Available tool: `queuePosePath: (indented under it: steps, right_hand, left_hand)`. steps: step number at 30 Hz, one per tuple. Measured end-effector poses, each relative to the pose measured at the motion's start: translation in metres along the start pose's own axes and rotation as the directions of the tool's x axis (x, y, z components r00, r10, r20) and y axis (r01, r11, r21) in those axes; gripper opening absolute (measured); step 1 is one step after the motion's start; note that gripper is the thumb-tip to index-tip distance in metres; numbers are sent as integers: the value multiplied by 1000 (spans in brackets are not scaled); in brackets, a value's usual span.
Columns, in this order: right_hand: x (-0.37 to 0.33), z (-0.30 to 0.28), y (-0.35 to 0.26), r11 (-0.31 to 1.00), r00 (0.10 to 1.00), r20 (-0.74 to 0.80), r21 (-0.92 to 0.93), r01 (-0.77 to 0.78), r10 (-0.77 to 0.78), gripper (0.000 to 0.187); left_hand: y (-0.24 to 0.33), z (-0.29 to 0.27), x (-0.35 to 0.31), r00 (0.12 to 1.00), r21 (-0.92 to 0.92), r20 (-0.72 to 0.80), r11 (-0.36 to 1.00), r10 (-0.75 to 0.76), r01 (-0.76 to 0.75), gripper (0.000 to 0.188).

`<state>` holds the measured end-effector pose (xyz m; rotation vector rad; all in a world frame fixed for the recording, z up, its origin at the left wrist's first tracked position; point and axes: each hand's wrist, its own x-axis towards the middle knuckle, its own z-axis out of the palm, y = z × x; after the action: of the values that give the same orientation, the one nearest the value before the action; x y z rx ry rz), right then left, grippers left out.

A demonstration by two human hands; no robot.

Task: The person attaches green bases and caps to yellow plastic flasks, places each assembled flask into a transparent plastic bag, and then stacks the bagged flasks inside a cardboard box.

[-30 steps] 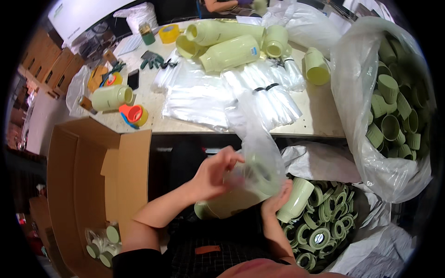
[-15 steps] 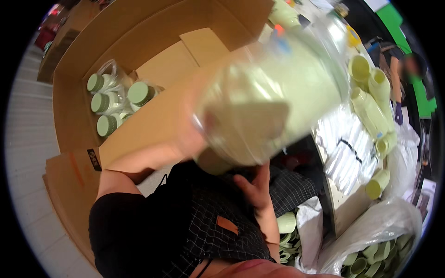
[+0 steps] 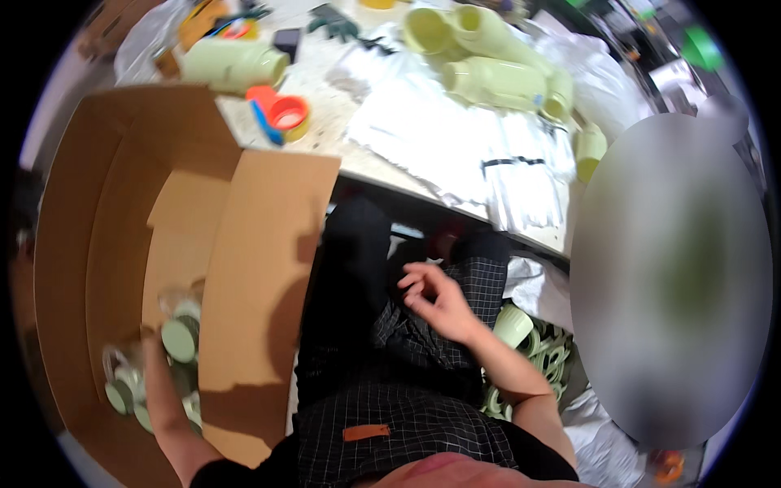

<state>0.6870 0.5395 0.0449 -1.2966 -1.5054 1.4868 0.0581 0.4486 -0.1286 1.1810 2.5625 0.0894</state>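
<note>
My left hand (image 3: 150, 337) is down inside a large open cardboard box (image 3: 264, 236), among light green capped bottles (image 3: 181, 339) in clear plastic bags. Its fingers are largely hidden there, so whether they grip a bottle cannot be told. Over my lap, above the black checked apron (image 3: 382, 398), hovers my right hand (image 3: 438, 301), empty, its fingers loosely bent and apart.
Ahead is a worktable with pale green bottle bodies (image 3: 496, 81), stacked clear plastic bags (image 3: 521, 179), an orange tape ring (image 3: 286, 112) and a dark glove (image 3: 332, 23). Green handled parts (image 3: 549, 358) lie in a sack at my right. A blurred patch covers the far right.
The bagged light green bottle that was close up between my hands has left them. My left arm has gone down into the box, and the view has turned toward the table.
</note>
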Motion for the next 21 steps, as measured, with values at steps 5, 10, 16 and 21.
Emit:
queuePosePath:
  steps: [5,10,16,21]
  right_hand:
    - [79,-96,-33,815,823,-488,-577,-55,-290,37]
    - [223,-182,-35,577,432,-578,-803,-151,-692,71]
    - [279,-270,-24,813,460,-855,437,386,241,40]
    - [190,-131,-34,926,508,-810,-107,363,-293,27]
  left_hand:
    - [-38,12,38,990,152,18,979,-139,135,39]
    - [-66,-4,63,964,196,9,946,-265,258,39]
    - [0,-69,116,928,-32,-370,997,53,-70,40]
    - [311,-161,-27,612,-233,-394,570,685,-788,44]
